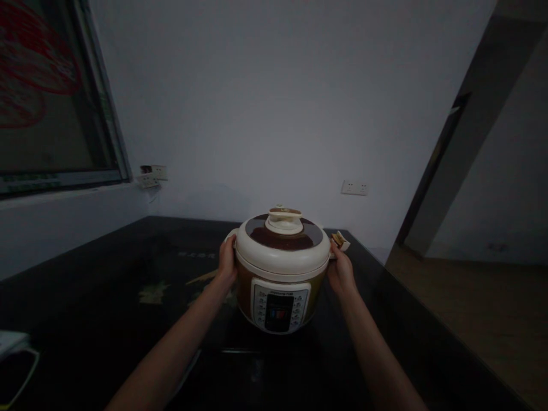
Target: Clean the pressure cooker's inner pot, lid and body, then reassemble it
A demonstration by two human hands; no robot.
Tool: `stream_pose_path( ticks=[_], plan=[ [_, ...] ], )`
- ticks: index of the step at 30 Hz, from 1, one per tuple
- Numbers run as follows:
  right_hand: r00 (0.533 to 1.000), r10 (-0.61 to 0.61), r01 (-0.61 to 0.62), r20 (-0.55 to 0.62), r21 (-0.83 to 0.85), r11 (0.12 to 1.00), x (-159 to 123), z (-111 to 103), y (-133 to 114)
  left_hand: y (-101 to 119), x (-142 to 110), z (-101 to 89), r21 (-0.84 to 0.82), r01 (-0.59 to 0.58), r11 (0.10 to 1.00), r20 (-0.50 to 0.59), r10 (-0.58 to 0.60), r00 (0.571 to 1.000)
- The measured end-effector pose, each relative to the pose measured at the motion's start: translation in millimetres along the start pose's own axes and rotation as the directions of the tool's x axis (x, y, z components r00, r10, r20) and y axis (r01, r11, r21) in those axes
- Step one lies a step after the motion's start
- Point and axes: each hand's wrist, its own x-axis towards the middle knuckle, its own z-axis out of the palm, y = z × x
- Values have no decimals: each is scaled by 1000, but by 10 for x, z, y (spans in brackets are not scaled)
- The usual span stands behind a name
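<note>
In the middle of the head view is an electric pressure cooker [280, 268], cream and brown, with its lid on and its control panel facing me. On top of the lid sits a cream-and-brown knob handle [285, 221]. My left hand [227, 264] is closed around the cooker's left side handle. On the opposite side my right hand [341, 273] grips the right side handle, near a small cream-and-brown piece [340, 240] that sticks out there. The fingers of both hands are partly hidden behind the cooker. The cooker looks upright; whether its base touches the table cannot be told.
The dark glossy table [128, 331] reaches back to a pale wall. A wall socket [354, 188] is behind on the right, and another socket [158, 172] is near the window corner. A white object with a cable [15, 342] lies at the left edge.
</note>
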Motion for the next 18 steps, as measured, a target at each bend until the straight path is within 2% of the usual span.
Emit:
stream_pose_path(
  ticks=[7, 15, 18],
  plan=[
    [999, -10, 15, 36, -143, 990, -25, -44, -23, 26, -57, 15, 30, 11, 999, 10, -11, 1000],
    [999, -7, 16, 38, -247, 969, 58, -30, -17, 42, -105, 4, 90, -43, 995, 20, 41, 999],
    [998, 2, 14, 61, -272, 962, 45, -17, -34, 47, -86, -18, 125, -50, 991, 69, 42, 997]
  ],
)
